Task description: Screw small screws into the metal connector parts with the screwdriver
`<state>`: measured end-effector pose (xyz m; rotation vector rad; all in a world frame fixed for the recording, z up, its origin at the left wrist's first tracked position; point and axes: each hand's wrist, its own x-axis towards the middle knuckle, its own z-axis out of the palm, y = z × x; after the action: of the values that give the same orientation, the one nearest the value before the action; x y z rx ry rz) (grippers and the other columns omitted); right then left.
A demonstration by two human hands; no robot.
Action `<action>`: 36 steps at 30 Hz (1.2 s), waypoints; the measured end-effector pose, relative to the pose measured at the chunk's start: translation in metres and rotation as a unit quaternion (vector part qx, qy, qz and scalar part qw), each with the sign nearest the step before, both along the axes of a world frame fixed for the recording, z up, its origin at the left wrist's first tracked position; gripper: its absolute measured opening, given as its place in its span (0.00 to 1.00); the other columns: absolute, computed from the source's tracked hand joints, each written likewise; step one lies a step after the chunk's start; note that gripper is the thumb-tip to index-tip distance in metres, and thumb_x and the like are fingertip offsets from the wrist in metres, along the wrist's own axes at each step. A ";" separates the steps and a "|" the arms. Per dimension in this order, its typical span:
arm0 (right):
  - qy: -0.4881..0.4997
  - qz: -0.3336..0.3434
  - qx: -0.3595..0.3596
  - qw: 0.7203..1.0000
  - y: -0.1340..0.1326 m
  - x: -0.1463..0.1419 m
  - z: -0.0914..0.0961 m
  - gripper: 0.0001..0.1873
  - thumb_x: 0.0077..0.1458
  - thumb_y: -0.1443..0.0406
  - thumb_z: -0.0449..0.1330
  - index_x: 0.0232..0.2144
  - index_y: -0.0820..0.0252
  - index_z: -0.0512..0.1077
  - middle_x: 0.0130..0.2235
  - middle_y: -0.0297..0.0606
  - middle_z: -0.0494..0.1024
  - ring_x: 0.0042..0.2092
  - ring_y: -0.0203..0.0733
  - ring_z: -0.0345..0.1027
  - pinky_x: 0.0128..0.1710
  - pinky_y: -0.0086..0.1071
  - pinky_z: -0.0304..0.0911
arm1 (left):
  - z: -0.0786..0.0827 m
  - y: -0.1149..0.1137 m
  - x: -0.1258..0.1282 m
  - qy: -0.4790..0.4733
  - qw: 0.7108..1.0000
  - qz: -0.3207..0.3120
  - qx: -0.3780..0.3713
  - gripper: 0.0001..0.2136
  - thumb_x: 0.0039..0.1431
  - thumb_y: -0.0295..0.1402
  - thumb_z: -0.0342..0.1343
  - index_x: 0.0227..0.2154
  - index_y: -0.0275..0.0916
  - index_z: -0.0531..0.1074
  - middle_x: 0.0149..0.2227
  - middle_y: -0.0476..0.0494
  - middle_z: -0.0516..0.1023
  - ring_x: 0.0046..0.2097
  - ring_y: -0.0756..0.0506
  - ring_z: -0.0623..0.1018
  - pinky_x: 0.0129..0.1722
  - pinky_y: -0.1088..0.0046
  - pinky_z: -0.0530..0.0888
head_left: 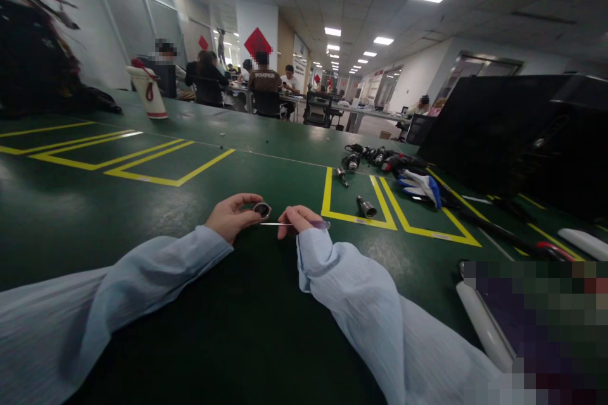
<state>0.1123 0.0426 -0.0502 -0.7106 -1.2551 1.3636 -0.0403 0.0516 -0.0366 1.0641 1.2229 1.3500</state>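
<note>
My left hand (235, 215) is closed round a short, ring-shaped metal part (261, 209), its round opening turned up towards me. My right hand (299, 220) is closed on a slim screwdriver (321, 224). The tool's thin shaft points left and ends just below the metal part; whether they touch I cannot tell. Its see-through handle sticks out to the right of my fingers. Both hands are above the green tabletop (199, 196). To their right, a metal socket-like part (366, 207) lies inside a yellow-taped box, with a smaller metal part (341, 176) behind it.
Several dark metal pieces (351, 161) lie at the back right beside a white-and-blue glove (420, 186). A pale cup (148, 90) stands at the back left. A large black object (513, 126) fills the right side. People sit at tables further off.
</note>
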 end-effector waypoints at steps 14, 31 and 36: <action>-0.119 -0.106 0.009 0.987 0.004 -0.005 -0.006 0.16 0.48 0.56 0.54 0.17 0.60 0.67 0.15 0.30 0.69 0.19 0.30 0.60 0.24 0.26 0.60 | -0.006 0.003 -0.003 -0.027 0.998 0.041 0.039 0.15 0.30 0.23 0.61 0.27 0.34 0.69 0.28 0.48 0.76 0.32 0.46 0.77 0.37 0.67 0.76; -0.440 -0.154 0.206 0.860 0.066 -0.039 -0.014 0.07 0.50 0.63 0.50 0.32 0.55 0.66 0.26 0.31 0.70 0.24 0.33 0.59 0.28 0.27 0.59 | -0.014 0.041 -0.014 -0.032 0.980 0.181 0.077 0.12 0.31 0.21 0.59 0.25 0.34 0.68 0.27 0.50 0.70 0.30 0.50 0.75 0.36 0.68 0.77; -0.492 -0.092 0.292 0.815 0.036 -0.037 -0.008 0.05 0.50 0.62 0.52 0.30 0.53 0.67 0.24 0.30 0.71 0.23 0.34 0.62 0.24 0.26 0.57 | -0.016 0.045 -0.023 -0.028 0.980 0.183 0.079 0.12 0.31 0.20 0.59 0.24 0.33 0.68 0.27 0.48 0.70 0.31 0.48 0.75 0.35 0.67 0.77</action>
<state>0.0755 0.0782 -0.0582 -1.0914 -2.2059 0.3049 -0.0633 0.0969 -0.0527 0.9296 1.3303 1.7722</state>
